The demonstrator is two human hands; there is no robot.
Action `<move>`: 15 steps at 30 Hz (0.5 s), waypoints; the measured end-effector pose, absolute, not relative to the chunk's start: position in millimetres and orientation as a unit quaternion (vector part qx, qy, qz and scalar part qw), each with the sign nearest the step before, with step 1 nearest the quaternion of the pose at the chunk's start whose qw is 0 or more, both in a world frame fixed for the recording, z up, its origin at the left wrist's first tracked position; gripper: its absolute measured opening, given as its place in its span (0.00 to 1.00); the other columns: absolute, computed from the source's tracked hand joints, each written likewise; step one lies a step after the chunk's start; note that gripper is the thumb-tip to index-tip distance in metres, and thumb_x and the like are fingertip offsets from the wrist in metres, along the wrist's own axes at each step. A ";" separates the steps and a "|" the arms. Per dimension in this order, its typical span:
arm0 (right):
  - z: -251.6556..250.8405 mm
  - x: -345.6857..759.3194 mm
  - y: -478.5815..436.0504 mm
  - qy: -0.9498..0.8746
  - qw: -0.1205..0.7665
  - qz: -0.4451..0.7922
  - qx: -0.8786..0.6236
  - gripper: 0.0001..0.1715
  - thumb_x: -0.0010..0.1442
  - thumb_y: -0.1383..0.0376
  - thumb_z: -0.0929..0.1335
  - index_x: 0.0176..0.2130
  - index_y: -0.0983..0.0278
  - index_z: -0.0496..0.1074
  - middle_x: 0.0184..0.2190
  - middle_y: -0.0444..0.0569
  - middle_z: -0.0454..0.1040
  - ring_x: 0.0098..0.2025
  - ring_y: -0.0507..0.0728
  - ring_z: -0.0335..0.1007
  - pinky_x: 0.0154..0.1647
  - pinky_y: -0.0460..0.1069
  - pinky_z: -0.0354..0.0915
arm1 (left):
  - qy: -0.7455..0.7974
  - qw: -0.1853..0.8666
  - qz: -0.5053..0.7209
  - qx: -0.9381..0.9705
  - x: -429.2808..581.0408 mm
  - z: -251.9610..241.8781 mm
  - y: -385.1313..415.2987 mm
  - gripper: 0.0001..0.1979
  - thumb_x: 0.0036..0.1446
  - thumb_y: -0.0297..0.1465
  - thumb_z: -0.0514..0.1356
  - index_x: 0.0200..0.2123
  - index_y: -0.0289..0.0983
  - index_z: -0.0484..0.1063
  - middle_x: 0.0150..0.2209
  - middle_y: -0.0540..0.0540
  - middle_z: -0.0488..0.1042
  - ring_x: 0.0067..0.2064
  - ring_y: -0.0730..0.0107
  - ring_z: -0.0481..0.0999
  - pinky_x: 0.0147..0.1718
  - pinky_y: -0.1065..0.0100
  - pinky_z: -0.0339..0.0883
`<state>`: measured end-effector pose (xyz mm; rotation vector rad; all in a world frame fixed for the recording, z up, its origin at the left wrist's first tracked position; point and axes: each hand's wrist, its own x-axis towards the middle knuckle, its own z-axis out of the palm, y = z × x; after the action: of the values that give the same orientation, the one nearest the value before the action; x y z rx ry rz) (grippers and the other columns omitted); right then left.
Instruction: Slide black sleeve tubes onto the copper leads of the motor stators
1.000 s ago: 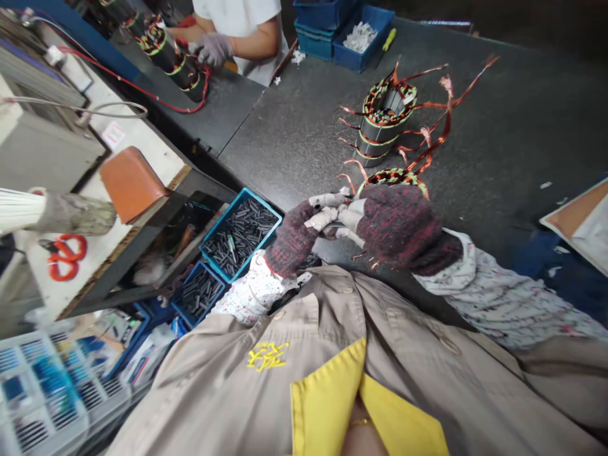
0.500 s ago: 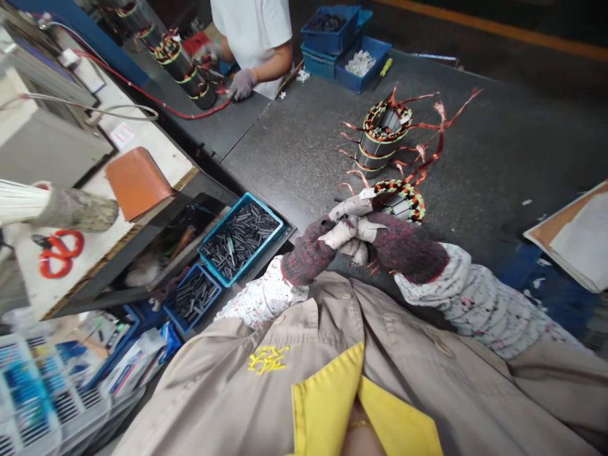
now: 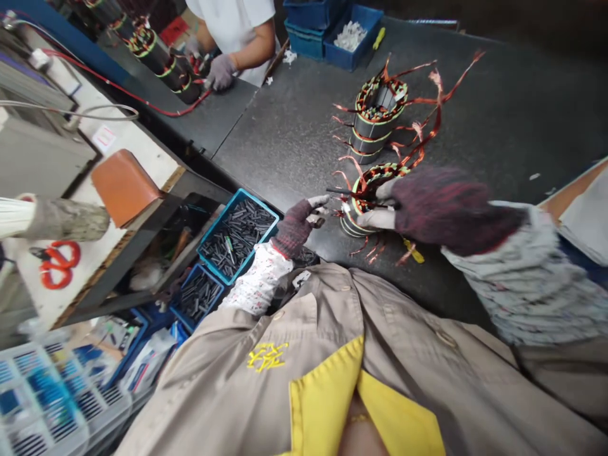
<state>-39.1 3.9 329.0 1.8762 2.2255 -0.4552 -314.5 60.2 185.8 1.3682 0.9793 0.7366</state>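
Note:
My left hand (image 3: 295, 228), in a dark red knit glove with taped fingertips, is spread beside a wound motor stator (image 3: 365, 202) and touches nothing clearly. That stator lies tilted on the dark workbench (image 3: 275, 139), its copper leads sticking out. My right hand (image 3: 430, 209), gloved alike, is over the stator's far side, and a thin dark rod (image 3: 342, 192) runs out from between its fingers. Where the rod meets the stator is partly hidden. A second stator (image 3: 375, 120) stands upright further back, with long copper leads spreading from its top.
A teal crate of dark rods (image 3: 237, 237) and a smaller blue crate (image 3: 197, 294) sit below the bench edge on my left. Blue bins (image 3: 351, 38) stand at the back. A co-worker's gloved hand (image 3: 221, 71) works beside other stators at the far left.
My hands have parted from their clasped position: the left moved left and the right moved right. The near stator has shifted left into full view, and the co-worker's stators sit further left in the picture.

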 end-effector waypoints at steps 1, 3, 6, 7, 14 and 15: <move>319.3 -45.0 9.1 0.760 0.132 -0.140 0.621 0.38 0.74 0.35 0.69 0.51 0.65 0.86 0.43 0.62 0.86 0.45 0.71 0.82 0.48 0.61 0.72 | 0.431 0.595 0.306 0.606 -313.4 177.4 65.2 0.24 0.62 0.36 0.71 0.59 0.35 0.86 0.45 0.40 0.86 0.42 0.64 0.84 0.42 0.65 0.81; 300.8 -54.6 15.0 0.777 0.169 -0.124 0.594 0.40 0.76 0.36 0.69 0.52 0.69 0.84 0.47 0.67 0.84 0.51 0.73 0.81 0.52 0.60 0.70 | 0.447 0.562 0.283 0.636 -310.5 165.6 72.8 0.23 0.59 0.31 0.69 0.58 0.36 0.86 0.48 0.40 0.87 0.46 0.62 0.84 0.44 0.64 0.82; 283.3 -57.0 15.8 0.781 0.161 -0.129 0.589 0.39 0.79 0.37 0.67 0.52 0.70 0.83 0.48 0.66 0.84 0.52 0.71 0.80 0.52 0.58 0.66 | 0.461 0.516 0.255 0.675 -309.6 159.2 79.9 0.23 0.60 0.29 0.68 0.58 0.37 0.87 0.50 0.39 0.87 0.48 0.61 0.84 0.49 0.63 0.84; 280.3 -55.1 15.3 0.781 0.155 -0.131 0.590 0.39 0.79 0.37 0.66 0.52 0.70 0.82 0.47 0.65 0.84 0.51 0.70 0.80 0.51 0.57 0.65 | 0.462 0.505 0.251 0.685 -310.5 158.6 81.6 0.23 0.61 0.29 0.67 0.58 0.37 0.86 0.50 0.39 0.87 0.48 0.60 0.84 0.50 0.62 0.84; 279.5 -48.9 14.2 0.786 0.144 -0.121 0.589 0.36 0.78 0.38 0.68 0.49 0.69 0.82 0.46 0.63 0.84 0.50 0.68 0.79 0.48 0.55 0.60 | 0.462 0.381 0.201 0.775 -315.7 160.7 97.0 0.28 0.61 0.24 0.68 0.64 0.40 0.85 0.59 0.38 0.87 0.59 0.53 0.86 0.63 0.55 0.82; 281.0 -50.2 14.3 0.786 0.143 -0.123 0.589 0.36 0.78 0.39 0.68 0.49 0.69 0.83 0.46 0.63 0.84 0.50 0.68 0.79 0.48 0.55 0.60 | 0.459 0.350 0.165 0.800 -315.2 163.2 100.0 0.28 0.61 0.23 0.69 0.64 0.39 0.85 0.61 0.37 0.86 0.62 0.51 0.85 0.67 0.53 0.79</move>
<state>-50.2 14.3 281.0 1.6993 2.2651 -0.3539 -315.2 100.0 163.2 2.0717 1.1884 0.4266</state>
